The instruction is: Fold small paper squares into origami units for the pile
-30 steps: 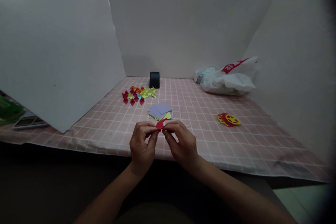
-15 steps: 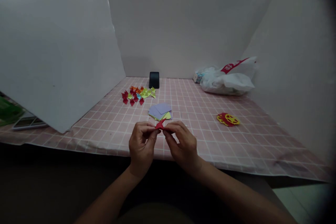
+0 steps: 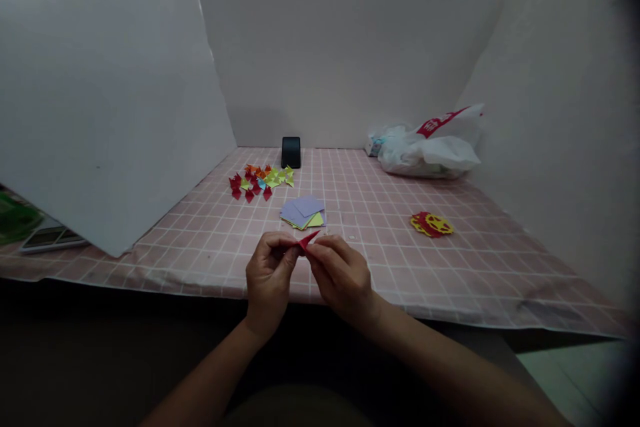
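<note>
My left hand (image 3: 269,278) and my right hand (image 3: 341,275) meet above the table's near edge, both pinching a small red folded paper piece (image 3: 307,240) between their fingertips. Just beyond it lies a small stack of square paper sheets (image 3: 303,211), lilac on top with yellow-green under it. Farther back on the left sits a scatter of several small folded paper pieces (image 3: 259,181) in red, orange, yellow-green and blue. A red and yellow paper wheel shape (image 3: 432,224) lies on the right of the table.
The table carries a pink checked cloth (image 3: 380,213). A black phone (image 3: 291,151) stands at the back wall. A white plastic bag (image 3: 429,146) lies back right. A white board (image 3: 100,93) leans on the left, with a calculator (image 3: 46,237) beneath its edge.
Both hands have pressed closer together and the red paper looks narrower, more folded. The view has shifted slightly left.
</note>
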Available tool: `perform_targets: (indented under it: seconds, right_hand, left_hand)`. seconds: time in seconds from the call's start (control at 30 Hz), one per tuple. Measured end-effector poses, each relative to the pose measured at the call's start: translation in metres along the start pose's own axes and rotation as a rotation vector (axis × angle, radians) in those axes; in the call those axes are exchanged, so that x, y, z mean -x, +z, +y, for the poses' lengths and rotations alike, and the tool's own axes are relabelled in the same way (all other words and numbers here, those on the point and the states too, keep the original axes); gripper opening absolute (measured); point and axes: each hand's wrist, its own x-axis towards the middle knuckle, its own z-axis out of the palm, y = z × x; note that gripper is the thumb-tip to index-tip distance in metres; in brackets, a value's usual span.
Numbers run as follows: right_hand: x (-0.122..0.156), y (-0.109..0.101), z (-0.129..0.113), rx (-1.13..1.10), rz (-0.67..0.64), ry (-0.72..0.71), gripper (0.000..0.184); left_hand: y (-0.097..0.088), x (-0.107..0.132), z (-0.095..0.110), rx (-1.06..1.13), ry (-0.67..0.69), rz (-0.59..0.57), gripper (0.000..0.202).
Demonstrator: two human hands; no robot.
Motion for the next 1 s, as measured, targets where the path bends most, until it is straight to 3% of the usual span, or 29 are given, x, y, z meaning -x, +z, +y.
perform_targets:
  seconds: [0.1, 0.3, 0.47, 0.7, 1.0]
  right_hand:
    - [-0.001, -0.001, 0.001, -0.002, 0.005, 0.022, 0.019]
    - [-0.001, -0.001, 0.004, -0.078, 0.018, 0.076, 0.020]
    - [0.002, 0.001, 0.001, -0.273, 0.095, 0.166, 0.024]
    - [0.003, 0.005, -0.004, -0.418, 0.096, 0.270, 0.022]
    - [0.001, 0.004, -0.005, -0.351, 0.011, 0.279, 0.008]
  left_hand:
    - [-0.002, -0.001, 0.000, -0.073, 0.073, -0.007, 0.010]
    - [-0.007, -0.003, 0.005, -0.314, 0.370, -0.049, 0.020]
    - [-0.006, -0.002, 0.008, -0.221, 0.356, -0.037, 0.025]
    - [-0.010, 0.000, 0.008, -0.251, 0.360, -0.048, 0.022]
    - [-0.020, -0.004, 0.013, -0.498, 0.661, -0.122, 0.029]
